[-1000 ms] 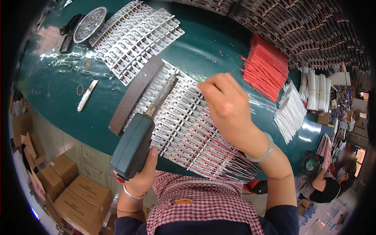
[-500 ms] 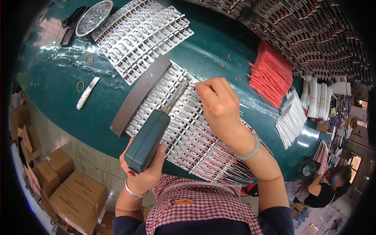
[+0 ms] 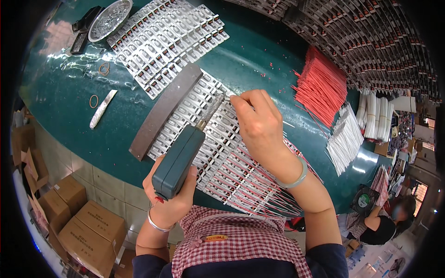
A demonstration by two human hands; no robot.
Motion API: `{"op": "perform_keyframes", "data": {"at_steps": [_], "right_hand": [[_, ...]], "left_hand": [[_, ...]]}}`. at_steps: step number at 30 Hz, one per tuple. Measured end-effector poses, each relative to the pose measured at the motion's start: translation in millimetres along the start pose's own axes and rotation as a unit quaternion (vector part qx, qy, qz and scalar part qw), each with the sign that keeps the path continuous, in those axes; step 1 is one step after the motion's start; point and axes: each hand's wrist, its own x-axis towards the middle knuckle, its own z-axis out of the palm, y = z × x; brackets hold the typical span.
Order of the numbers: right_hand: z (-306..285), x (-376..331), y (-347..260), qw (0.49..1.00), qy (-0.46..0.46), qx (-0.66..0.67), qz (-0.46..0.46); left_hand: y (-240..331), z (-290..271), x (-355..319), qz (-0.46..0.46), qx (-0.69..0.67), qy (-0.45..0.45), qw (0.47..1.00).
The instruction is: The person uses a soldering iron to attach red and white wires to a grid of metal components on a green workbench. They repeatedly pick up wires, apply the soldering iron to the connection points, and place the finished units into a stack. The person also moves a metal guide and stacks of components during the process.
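Observation:
A dark green soldering gun [image 3: 178, 157] sits in my left hand [image 3: 174, 204], fingers wrapped round its body. Its crusted grey tip [image 3: 212, 109] points away from me, over a panel of silver metal parts in rows [image 3: 218, 143]. Close to that tip, my right hand [image 3: 258, 120] is closed in a pinch at the panel's far right edge; what its fingertips hold is too small to name. Red and white wires [image 3: 266, 190] lie across the panel's near right part. A brown bar [image 3: 167, 111] lies along the panel's left side.
More silver panels [image 3: 169, 41] lie far left, near a metal dish [image 3: 109, 21]. Bundles of red wires [image 3: 320, 88] and white wires [image 3: 345, 139] rest on the right. Stacked panels [image 3: 371, 46] rise at the back right. Cartons [image 3: 92, 231] stand on the floor; a co-worker [image 3: 389, 220] sits at right.
The soldering gun in my left hand has shifted slightly away from me and to the right, its tip nearer my right fingertips. My right hand has barely moved.

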Motion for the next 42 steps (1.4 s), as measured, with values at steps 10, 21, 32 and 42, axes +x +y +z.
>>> {"op": "perform_keyframes", "data": {"at_steps": [10, 21, 32, 42], "right_hand": [[1.9, 0.1, -0.9, 1.0, 0.009, -0.006, -0.001], [-1.6, -2.4, -10.2, 0.999, 0.03, -0.011, -0.011], [1.4, -6.3, -11.0, 1.0, 0.008, -0.001, -0.003], [0.5, -6.3, -13.0, 1.0, 0.001, -0.004, 0.005]], "left_hand": [[-0.1, -5.8, -14.6, -0.078, -0.025, 0.037, 0.996], [-4.9, -8.8, -23.4, -0.087, -0.024, 0.042, 0.995], [-3.2, -9.1, -16.9, -0.011, 0.014, 0.015, 1.0], [-7.1, -5.5, -17.5, -0.023, -0.016, 0.002, 1.0]]}}
